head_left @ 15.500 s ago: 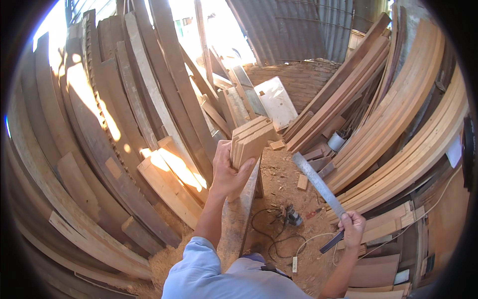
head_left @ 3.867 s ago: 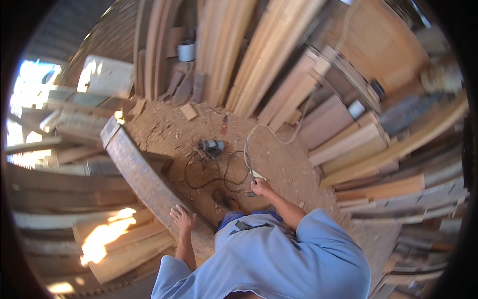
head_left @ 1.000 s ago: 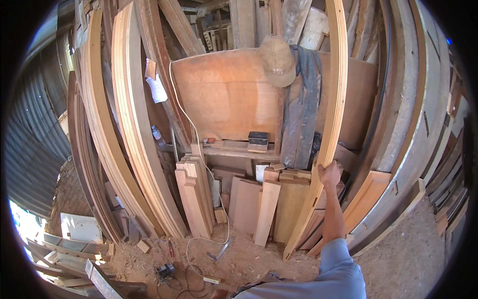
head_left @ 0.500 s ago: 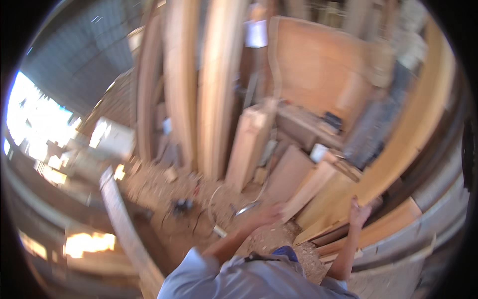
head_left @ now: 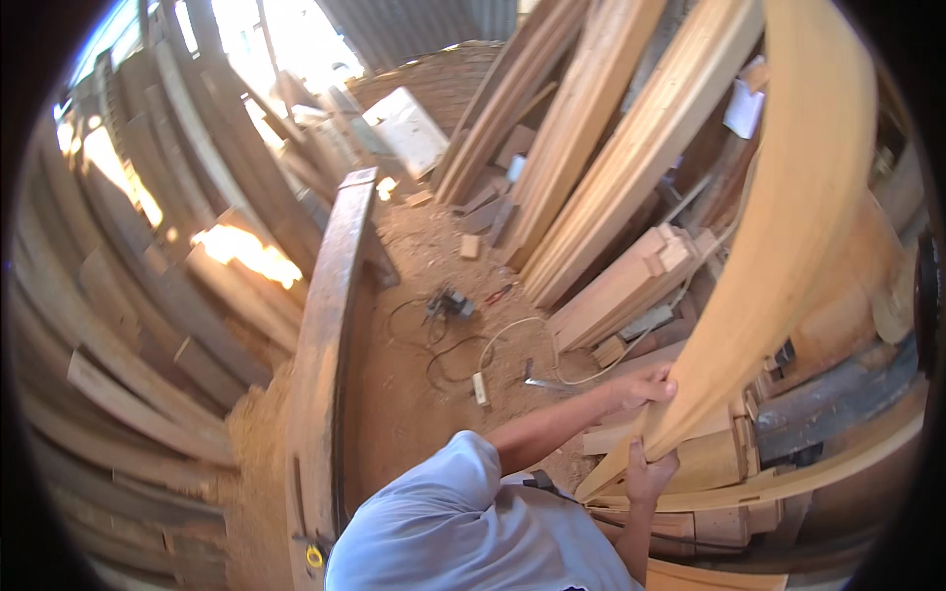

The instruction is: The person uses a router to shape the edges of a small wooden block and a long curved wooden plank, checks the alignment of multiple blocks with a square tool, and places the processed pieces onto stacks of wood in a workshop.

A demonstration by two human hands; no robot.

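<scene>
A long, wide plank (head_left: 788,197) of pale yellow wood rises at a slant from beside my body to the top right of the view. My left hand (head_left: 645,386) is closed on its left edge, with the arm stretched across in front of me. Lower down and closer to my body, my right hand (head_left: 652,475) grips the same plank, its thumb pointing up along the face. The fingers of both hands are partly hidden. The plank covers part of the lumber stacked behind it.
A long wooden bench (head_left: 330,325) runs along my left. On the sawdust-covered floor lie a corded power tool (head_left: 450,303), a white socket block (head_left: 480,389) and loose cable. Tall beams (head_left: 645,148) lean at the back, and weathered boards (head_left: 148,404) fill the far left.
The view has swung left. My left hand, loose near a shorter board before, now grips the long plank beside my right hand. The plank now stands more across the view.
</scene>
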